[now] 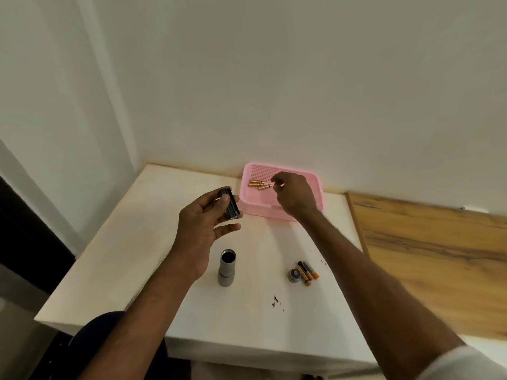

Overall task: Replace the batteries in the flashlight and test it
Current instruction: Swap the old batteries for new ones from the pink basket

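My left hand (204,223) holds a black battery holder (229,203) between thumb and fingers, above the white table (131,242). My right hand (293,194) reaches into the pink basket (315,178), its fingertips curled over the gold batteries (259,184) and pinching the end of one. The grey flashlight body (227,267) stands upright on the table with its open end up. To its right lie the flashlight's end cap (294,275) and several black-and-orange batteries (308,271).
The basket stands at the table's far edge against the white wall. A wood-grain surface (439,256) adjoins the table on the right. Small dark specks (275,300) mark the tabletop near the front. My knee (109,330) shows below the front edge.
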